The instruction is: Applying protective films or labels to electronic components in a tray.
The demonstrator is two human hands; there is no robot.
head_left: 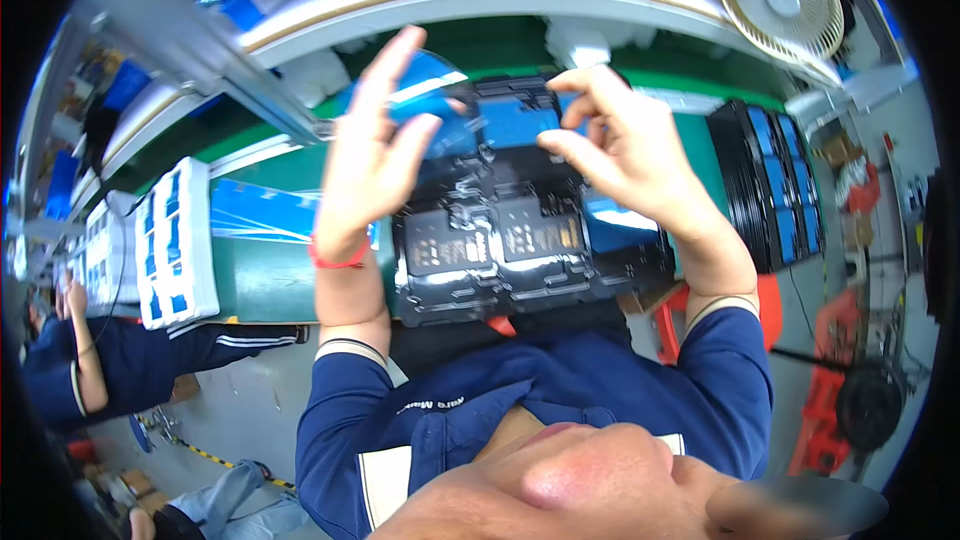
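A black moulded plastic tray (450, 285) with several compartments lies before me on the green work surface. Two of its near compartments show dark plates with small metallic marks; blue film-faced plates (515, 122) sit in others. My left hand (372, 165), with a red band at the wrist, is over the tray's far left part. A shiny blue film sheet (425, 90) lies between its thumb and fingers, partly hidden by the hand. My right hand (625, 140) hovers by the far middle compartment, thumb and index finger apart, with nothing visible between them.
Loose blue sheets (265, 212) lie left of the tray, beside a stack of white trays (180, 240). Stacked black trays (765, 185) stand at right. A fan (783, 0) and a shelf edge (480, 5) are beyond. Another person (100, 370) stands at far left.
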